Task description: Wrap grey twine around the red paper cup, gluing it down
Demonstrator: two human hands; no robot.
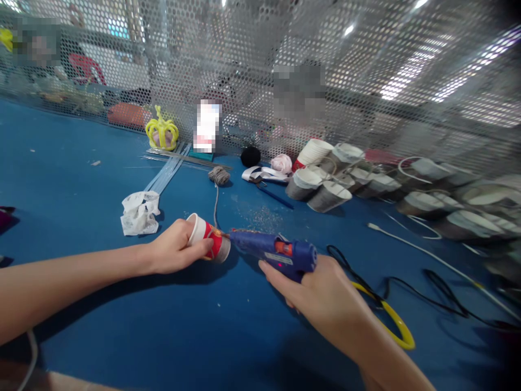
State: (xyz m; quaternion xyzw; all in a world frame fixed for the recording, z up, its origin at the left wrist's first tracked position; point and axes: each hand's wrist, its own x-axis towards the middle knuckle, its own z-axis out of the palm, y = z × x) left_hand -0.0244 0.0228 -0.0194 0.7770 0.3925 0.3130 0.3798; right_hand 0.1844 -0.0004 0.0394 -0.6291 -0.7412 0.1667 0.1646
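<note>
My left hand (177, 247) is closed around a red and white paper cup (202, 231), which lies tilted on its side with its mouth toward the upper left. Grey yarn wraps the base end of the cup, and a strand runs from it up to a small ball of grey yarn (219, 175). In my right hand (321, 288) is a blue hot glue gun (272, 248), gripped by its handle, a small red light showing on its side. The nozzle points left and meets or nearly meets the cup's side; exact contact is unclear.
A crumpled white tissue (140, 213) and clear glue sticks (173, 168) lie at left. Behind stand a yellow crown-shaped piece (161, 132) and a phone (207, 126) against the perforated metal screen. Several yarn-wrapped cups (329, 196) crowd the right, near a black cord (431, 298) and yellow-handled tool (394, 320).
</note>
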